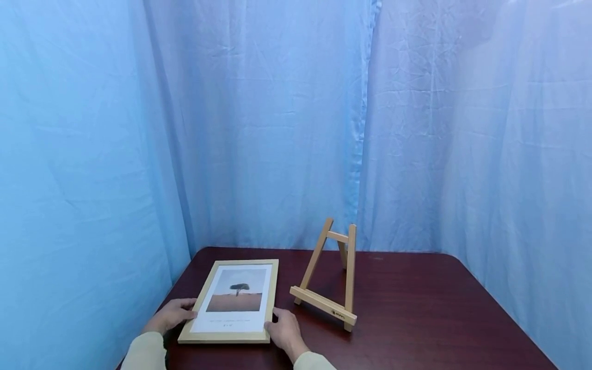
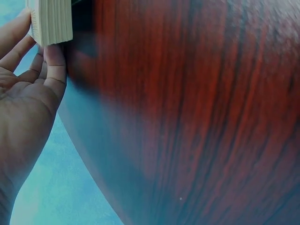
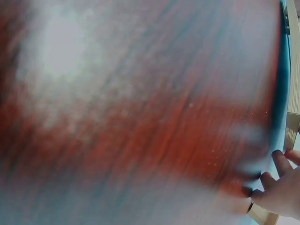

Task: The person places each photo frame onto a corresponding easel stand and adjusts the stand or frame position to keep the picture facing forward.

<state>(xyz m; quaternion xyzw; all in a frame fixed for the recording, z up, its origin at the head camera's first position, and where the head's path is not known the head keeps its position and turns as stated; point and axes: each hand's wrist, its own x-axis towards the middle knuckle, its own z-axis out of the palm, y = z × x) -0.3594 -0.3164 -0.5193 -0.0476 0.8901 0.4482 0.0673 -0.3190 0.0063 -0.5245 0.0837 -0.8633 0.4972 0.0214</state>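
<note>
A picture frame [image 1: 274,288] with a pale wood border and a print of a lone tree lies face up at the left of the table. My left hand [image 1: 173,314] grips its left edge near the lower corner. Opposite it, my right hand [image 1: 285,329] holds the right edge, thumb on the border. In the left wrist view, the frame's corner [image 2: 54,23] sits between the thumb and the fingers, which reach underneath. Only part of my right hand [image 3: 280,191] shows at the side of the right wrist view, its fingers bent.
A small wooden easel [image 1: 350,272] stands just right of the picture frame, its ledge facing me. Both are on a dark reddish wood table [image 1: 416,308]. Light blue curtains [image 1: 277,128] hang behind the table and along both sides.
</note>
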